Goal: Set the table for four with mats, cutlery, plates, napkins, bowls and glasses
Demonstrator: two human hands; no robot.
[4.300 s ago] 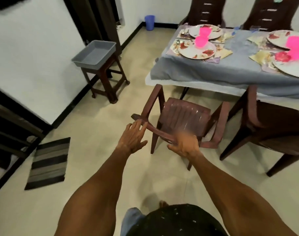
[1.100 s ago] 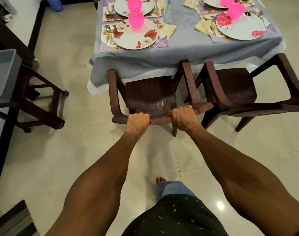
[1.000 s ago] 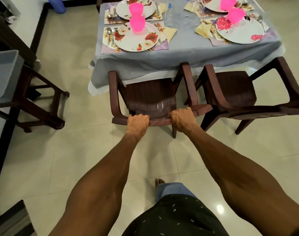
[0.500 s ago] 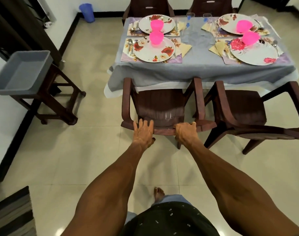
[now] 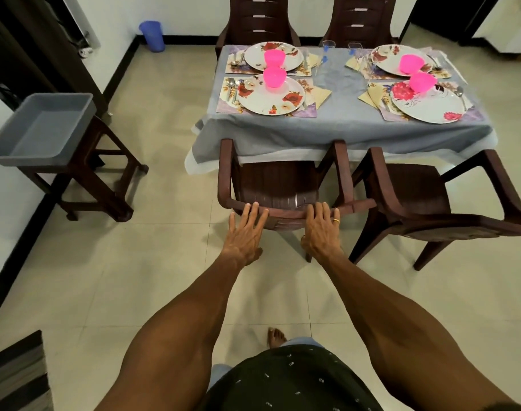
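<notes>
The table under a grey cloth carries four place settings: floral mats, flowered plates, pink bowls, yellow napkins, spoons and forks. Two clear glasses stand near the far middle. A brown plastic chair is tucked under the near left side. My left hand and my right hand lie with straight fingers over the chair's top rail, holding nothing.
A second brown chair stands at the near right, two more at the far side. A grey tub sits on a brown stool at the left. A blue bin stands by the far wall. A striped rug lies at lower left.
Both hands gripped the chair's top rail and pushed the chair under the table. The fingers have since uncurled and now lie straight on the rail.
</notes>
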